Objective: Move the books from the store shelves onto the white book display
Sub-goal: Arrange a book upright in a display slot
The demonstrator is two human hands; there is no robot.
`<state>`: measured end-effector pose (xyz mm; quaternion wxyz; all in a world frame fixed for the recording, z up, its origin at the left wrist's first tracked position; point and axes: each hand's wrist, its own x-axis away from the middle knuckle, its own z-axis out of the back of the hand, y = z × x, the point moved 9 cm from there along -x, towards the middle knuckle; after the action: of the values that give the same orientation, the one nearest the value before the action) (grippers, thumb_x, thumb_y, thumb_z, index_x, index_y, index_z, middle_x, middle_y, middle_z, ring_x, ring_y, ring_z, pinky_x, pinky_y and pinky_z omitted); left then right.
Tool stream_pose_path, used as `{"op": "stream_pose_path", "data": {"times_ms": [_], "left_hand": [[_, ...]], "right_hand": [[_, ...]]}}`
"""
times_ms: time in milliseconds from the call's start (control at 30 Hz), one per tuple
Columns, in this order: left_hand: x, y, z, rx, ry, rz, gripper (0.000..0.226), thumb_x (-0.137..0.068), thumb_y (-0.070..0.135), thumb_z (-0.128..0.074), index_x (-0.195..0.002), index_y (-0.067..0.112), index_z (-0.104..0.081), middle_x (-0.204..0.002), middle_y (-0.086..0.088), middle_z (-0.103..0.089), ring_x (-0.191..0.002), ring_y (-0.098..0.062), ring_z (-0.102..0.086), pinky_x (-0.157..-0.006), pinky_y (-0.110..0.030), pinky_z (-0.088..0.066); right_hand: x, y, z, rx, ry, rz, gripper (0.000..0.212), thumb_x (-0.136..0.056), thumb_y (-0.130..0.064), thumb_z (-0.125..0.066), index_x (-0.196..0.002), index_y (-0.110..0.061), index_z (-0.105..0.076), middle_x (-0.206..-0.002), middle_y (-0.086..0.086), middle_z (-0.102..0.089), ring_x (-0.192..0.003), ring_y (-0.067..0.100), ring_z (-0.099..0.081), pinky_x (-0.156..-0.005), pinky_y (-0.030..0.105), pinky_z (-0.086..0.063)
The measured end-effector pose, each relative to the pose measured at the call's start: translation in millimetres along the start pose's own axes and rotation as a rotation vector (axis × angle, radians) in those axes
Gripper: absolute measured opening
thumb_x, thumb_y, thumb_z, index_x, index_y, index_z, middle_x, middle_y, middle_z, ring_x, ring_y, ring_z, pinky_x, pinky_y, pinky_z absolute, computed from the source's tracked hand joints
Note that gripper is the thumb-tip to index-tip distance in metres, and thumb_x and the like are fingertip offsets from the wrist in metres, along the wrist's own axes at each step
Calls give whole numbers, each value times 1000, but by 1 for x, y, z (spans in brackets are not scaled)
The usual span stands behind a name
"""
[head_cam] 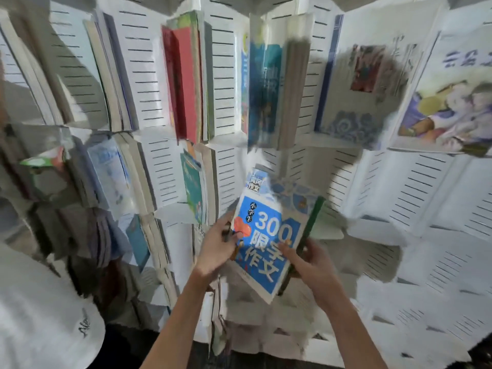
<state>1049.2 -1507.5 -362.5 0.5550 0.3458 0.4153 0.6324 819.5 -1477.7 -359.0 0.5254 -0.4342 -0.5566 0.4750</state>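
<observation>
A blue and white book (266,235) with "300" on its cover is held tilted in front of the white book display (415,187). My left hand (217,245) grips its left edge, thumb on the cover. My right hand (306,258) holds the right edge, thumb on the cover, fingers behind. A thin green book (312,217) lies behind it along the right side. The book's top corner reaches into a middle-tier pocket of the display.
The slotted white display holds many books on edge: a red one (183,83), a blue one (263,94), a teal one (193,187), illustrated covers (450,102) at upper right. Pockets at right (439,262) hold nothing. A white-clothed person's shoulder (40,315) is at lower left.
</observation>
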Motion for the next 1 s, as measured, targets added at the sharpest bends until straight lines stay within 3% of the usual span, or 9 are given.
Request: {"op": "stream_pose_path", "data": {"times_ms": [67,200,333,367,500,633,767,867,1000], "left_hand": [[-18,8,-5,-24,53,10,50,-91,8,-69,-136,26,-58,-122,7,-69,-112,-19,-67,-99,-39,-53],[-48,27,-25,-118,50,-55,44,-89,-3,-68,-130,7,-56,-100,24,-52,-86,17,-54,-77,3,-37],[-65,22,-46,-80,29,-71,73,-89,26,-71,-152,30,-34,-139,4,-56,-120,-14,-60,-94,-23,-54],[-67,20,-51,-90,13,-73,79,-91,29,-71,-157,29,-27,-146,4,-51,-126,-14,-58,-96,-20,-52],[-77,7,-60,-64,51,-44,75,-95,8,-66,-157,26,-27,-144,-7,-54,-116,-17,-64,-84,0,-44],[-86,5,-73,-64,27,-98,84,-89,-1,-71,-158,20,-27,-149,-8,-48,-127,-21,-58,-88,0,-43],[-83,0,-79,26,0,-73,96,-81,5,-82,-155,28,-26,-133,15,-53,-115,-1,-59,-81,-5,-47],[-85,-2,-83,71,4,-61,106,-77,9,-86,-159,23,-22,-141,6,-54,-123,-7,-57,-86,-8,-48],[-100,-5,-82,102,29,-32,106,-76,9,-87,-160,20,-22,-144,5,-52,-129,-11,-54,-91,-9,-47]], "right_hand": [[-25,-6,1,90,74,79,20,-86,-30,-78,-103,-22,-70,-88,-3,-79,-79,15,-76,-74,39,-62],[-70,-10,0,313,202,196,42,-81,-64,-65,-99,-27,-68,-86,-8,-75,-76,11,-70,-72,38,-57],[-94,-22,-6,387,247,301,21,-92,-38,-68,-106,-22,-68,-76,-8,-69,-64,3,-57,-57,18,-40],[-98,-26,-10,401,233,350,19,-93,-33,-69,-106,-20,-68,-68,-5,-66,-57,5,-54,-52,16,-38],[-110,-22,-21,418,134,363,18,-94,-30,-69,-103,-14,-64,-55,-5,-56,-52,3,-53,-47,11,-35],[-115,-10,-10,453,-9,255,20,-94,-39,-67,-97,-22,-56,-74,-7,-64,-64,-4,-59,-54,9,-41],[-115,-2,12,644,-8,280,13,-95,-39,-65,-106,-39,-58,-89,-13,-59,-66,-3,-59,-60,7,-42],[-123,5,10,450,-43,130,12,-97,-21,-65,-107,-24,-59,-75,-6,-69,-58,6,-68,-59,23,-58],[-129,2,1,294,-70,84,23,-95,-9,-67,-106,-16,-49,-75,0,-71,-55,8,-71,-54,17,-55]]}}
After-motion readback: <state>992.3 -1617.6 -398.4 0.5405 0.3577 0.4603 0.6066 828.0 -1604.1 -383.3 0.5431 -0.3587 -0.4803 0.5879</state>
